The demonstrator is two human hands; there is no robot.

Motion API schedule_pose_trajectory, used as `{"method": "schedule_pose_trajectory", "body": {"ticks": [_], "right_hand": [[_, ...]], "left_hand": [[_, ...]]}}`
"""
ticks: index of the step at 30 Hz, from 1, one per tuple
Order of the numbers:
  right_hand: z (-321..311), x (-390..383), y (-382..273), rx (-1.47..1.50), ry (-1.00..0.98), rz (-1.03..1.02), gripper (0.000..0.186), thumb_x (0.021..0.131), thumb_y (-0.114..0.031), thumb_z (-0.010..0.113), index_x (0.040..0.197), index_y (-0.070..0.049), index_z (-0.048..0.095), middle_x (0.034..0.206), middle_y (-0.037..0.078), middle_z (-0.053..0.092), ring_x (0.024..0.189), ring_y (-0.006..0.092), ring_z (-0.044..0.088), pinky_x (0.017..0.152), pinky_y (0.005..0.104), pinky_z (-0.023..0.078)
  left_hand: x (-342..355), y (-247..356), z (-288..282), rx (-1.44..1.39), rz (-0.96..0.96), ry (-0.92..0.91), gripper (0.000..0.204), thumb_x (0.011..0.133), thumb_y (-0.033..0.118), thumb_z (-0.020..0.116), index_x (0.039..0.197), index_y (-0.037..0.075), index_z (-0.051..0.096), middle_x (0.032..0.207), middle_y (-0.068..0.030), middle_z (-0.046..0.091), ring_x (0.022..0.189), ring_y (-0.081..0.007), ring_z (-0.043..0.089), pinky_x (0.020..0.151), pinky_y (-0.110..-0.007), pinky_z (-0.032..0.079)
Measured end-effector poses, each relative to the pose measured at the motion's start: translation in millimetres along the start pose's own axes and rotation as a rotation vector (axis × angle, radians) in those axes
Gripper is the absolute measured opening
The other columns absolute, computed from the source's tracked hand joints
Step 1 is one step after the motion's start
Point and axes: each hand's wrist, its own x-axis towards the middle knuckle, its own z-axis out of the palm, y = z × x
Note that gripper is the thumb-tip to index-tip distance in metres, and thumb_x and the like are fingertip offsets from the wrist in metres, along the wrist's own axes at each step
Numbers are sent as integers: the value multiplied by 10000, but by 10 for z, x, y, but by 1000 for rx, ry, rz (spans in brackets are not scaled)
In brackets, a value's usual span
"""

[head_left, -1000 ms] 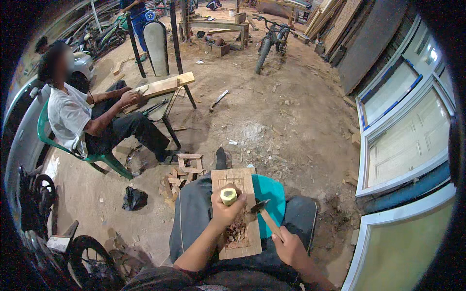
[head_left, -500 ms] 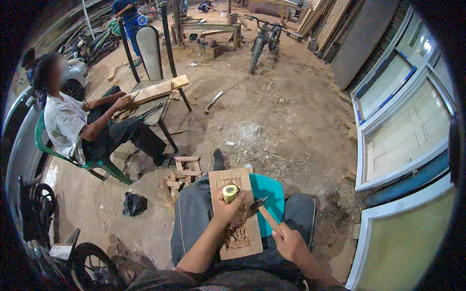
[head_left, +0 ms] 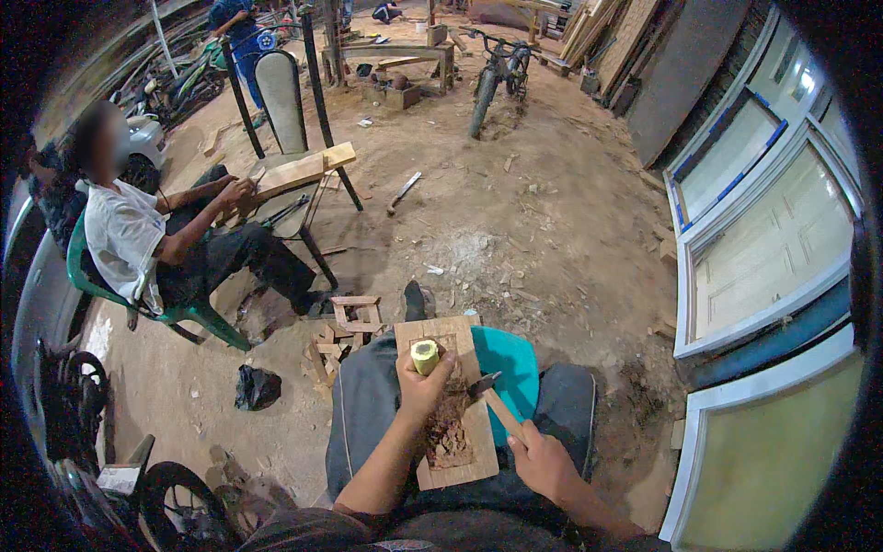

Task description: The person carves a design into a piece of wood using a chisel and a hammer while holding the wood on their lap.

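"Identifying obscured parts: which items are not fully visible?"

"The left hand point(head_left: 423, 391) covers the lower end of the yellow-green tool handle point(head_left: 426, 357); the working end cannot be seen. The same hand hides part of the carving on the wooden panel point(head_left: 464, 345). The teal rounded surface point(head_left: 508, 363) runs partly beneath the panel. Contact between the hammer point(head_left: 503, 411) and the panel cannot be confirmed."

"State the quantities."

"Hands: two. Tool handle: one. Hammer: one. Panel: one. Wood chips point(head_left: 448, 442): several, too small to count."

"Specify hand states and panel condition."

"Left hand: clenched around the tool handle, end facing up. Right hand point(head_left: 547, 460): wrapped around the hammer's wooden shaft, dark head at the panel's right edge. The panel lies across the person's legs point(head_left: 363, 414): rectangular, light brown, outlines cut near its far end, reddish-brown chips heaped on its near half."
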Motion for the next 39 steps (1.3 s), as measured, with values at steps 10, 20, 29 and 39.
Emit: {"method": "schedule_pose_trajectory", "body": {"ticks": [10,20,29,39], "right_hand": [[-72,-16,43,116,71,-10,265,932,-252,530,917,7,479,733,294,577,765,489,571,629,532,428],[-50,-4,103,132,108,-2,254,917,-240,562,921,7,506,728,293,562,742,478,575,600,495,427],[-60,14,103,95,109,-5,243,910,-233,573,934,0,511,719,287,559,738,477,569,586,494,429],[-173,-26,22,146,102,0,249,913,-249,567,913,-9,502,695,275,568,717,476,578,580,522,436]], "left_hand": [[-71,235,114,4,28,-34,146,784,31,709,755,41,566,700,-2,589,614,-71,526,569,-235,433],[-43,219,65,-2,0,-21,166,793,47,701,707,33,560,625,20,559,569,-51,493,526,-229,391],[36,63,24,17,25,-71,146,811,61,696,749,53,565,681,16,568,572,-63,506,523,-230,402],[-72,259,63,83,137,-96,157,802,39,690,723,24,555,632,23,533,577,-60,474,528,-250,379]]}}
